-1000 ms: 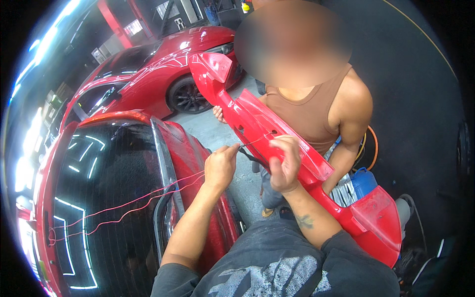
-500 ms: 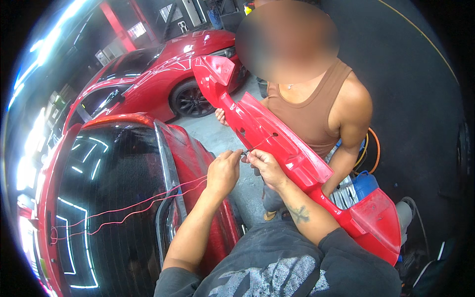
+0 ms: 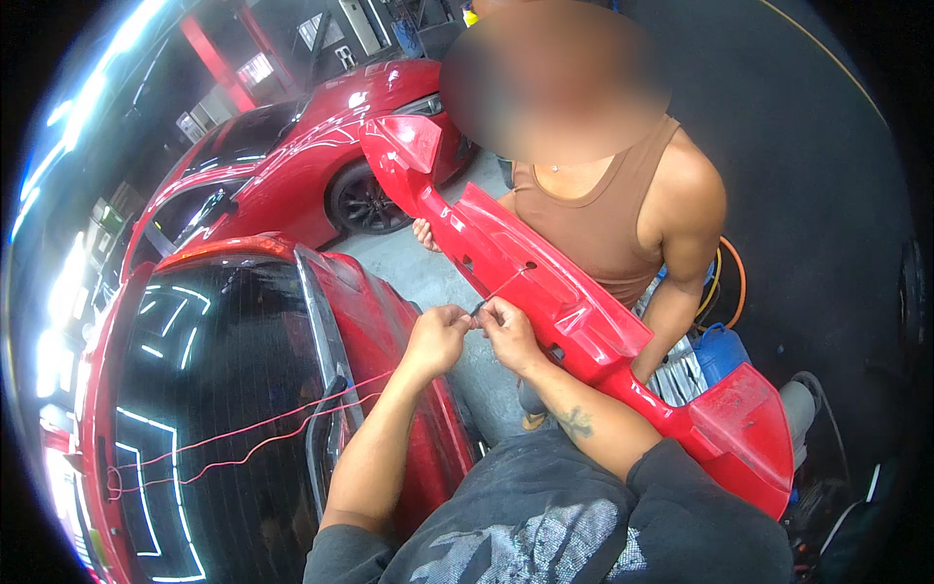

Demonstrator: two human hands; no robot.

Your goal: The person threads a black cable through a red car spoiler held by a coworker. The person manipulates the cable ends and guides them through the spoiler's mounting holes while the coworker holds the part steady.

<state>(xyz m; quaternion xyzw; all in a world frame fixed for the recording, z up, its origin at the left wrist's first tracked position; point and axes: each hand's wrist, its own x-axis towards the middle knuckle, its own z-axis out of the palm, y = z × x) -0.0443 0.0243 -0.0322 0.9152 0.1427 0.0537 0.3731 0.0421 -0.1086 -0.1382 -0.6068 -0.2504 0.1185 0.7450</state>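
Observation:
My left hand (image 3: 438, 339) is closed in a pinch on the end of a wire. Close beside it, fingertips nearly touching, my right hand (image 3: 509, 336) pinches a thin dark wire (image 3: 478, 310); the exact join is hidden by the fingers. That wire runs up to a hole in a glossy red car spoiler (image 3: 584, 310). Thin red wire (image 3: 248, 425) loops over the car's rear window (image 3: 229, 341) toward my left forearm. Across from me a co-worker in a brown tank top (image 3: 603, 219) holds the spoiler, one hand (image 3: 425, 234) at its far end.
The dusty red car with the dark rear window stands at my left. Behind it is another red car (image 3: 321, 146). A blue container (image 3: 720, 358) and an orange hose (image 3: 741, 282) lie beyond the spoiler at right. Red posts (image 3: 209, 54) rise at the back.
Both hands have shifted slightly left in the picture, still pinching, with the fingers repositioned. The spoiler's far end sits slightly lower and further left in view.

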